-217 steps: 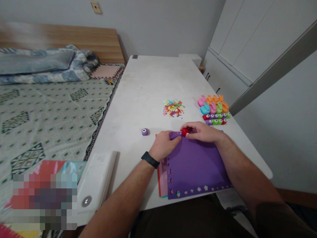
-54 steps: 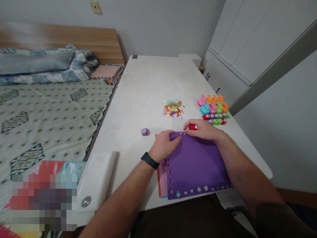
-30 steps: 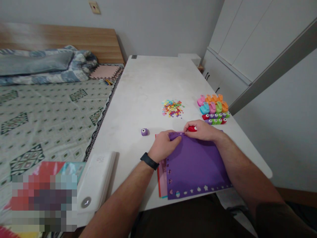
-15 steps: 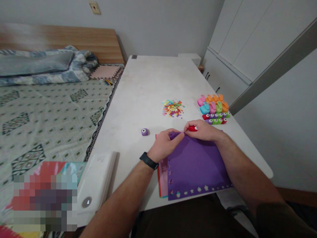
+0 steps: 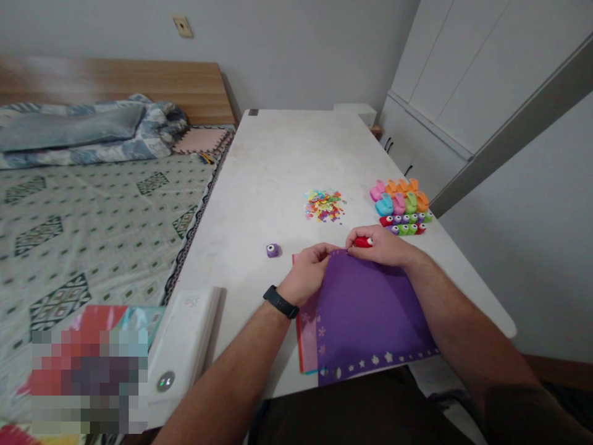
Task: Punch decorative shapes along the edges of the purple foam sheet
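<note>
A purple foam sheet [image 5: 370,309] with small shapes punched along its left and near edges lies on the white table [image 5: 278,167], over pink and red sheets [image 5: 306,337]. My left hand [image 5: 309,272], with a black wristband, pinches the sheet's far left corner, fingers closed. My right hand [image 5: 382,246] is closed on a small red punch [image 5: 362,241] at the sheet's far edge.
A small purple punch [image 5: 272,250] stands left of the hands. A heap of coloured cut-outs [image 5: 324,204] lies further back, and rows of coloured punches [image 5: 402,207] sit at the right edge. A white device [image 5: 183,346] is at the near left, with a bed [image 5: 83,210] beyond.
The red punch has moved right along the sheet's far edge since the oldest frame. In the last second my left hand lifted the far left corner and the sheet turned slightly.
</note>
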A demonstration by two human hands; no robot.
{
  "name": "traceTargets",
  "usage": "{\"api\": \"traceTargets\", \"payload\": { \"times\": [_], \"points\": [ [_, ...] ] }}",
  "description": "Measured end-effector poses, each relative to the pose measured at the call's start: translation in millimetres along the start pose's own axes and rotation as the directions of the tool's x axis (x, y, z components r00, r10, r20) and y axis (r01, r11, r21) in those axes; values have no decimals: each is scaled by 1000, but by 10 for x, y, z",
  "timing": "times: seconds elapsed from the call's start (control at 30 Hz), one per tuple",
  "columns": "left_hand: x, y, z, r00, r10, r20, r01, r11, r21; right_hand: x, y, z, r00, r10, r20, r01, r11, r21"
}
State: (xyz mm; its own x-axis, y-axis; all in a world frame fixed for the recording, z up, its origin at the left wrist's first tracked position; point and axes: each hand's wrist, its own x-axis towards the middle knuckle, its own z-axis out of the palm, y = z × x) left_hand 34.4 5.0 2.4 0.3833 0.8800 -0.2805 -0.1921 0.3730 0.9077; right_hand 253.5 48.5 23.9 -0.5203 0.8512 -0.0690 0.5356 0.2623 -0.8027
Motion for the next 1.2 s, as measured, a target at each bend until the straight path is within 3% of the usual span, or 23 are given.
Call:
{"api": "traceTargets", "payload": {
  "times": [0.27, 0.87, 1.2],
  "points": [
    [35, -72, 22, 999, 7, 45, -8, 1000, 20, 4, -13, -15, 1000, 6, 21, -6, 1000, -5],
    [-18, 6, 48, 996, 90, 17, -91, 992, 91, -7, -25, -14, 1000, -12, 19, 11, 1000, 27],
    [20, -58, 29, 996, 66, 68, -67, 998, 17, -14, -32, -15, 998, -42, 54, 40, 999, 32]
  ]
}}
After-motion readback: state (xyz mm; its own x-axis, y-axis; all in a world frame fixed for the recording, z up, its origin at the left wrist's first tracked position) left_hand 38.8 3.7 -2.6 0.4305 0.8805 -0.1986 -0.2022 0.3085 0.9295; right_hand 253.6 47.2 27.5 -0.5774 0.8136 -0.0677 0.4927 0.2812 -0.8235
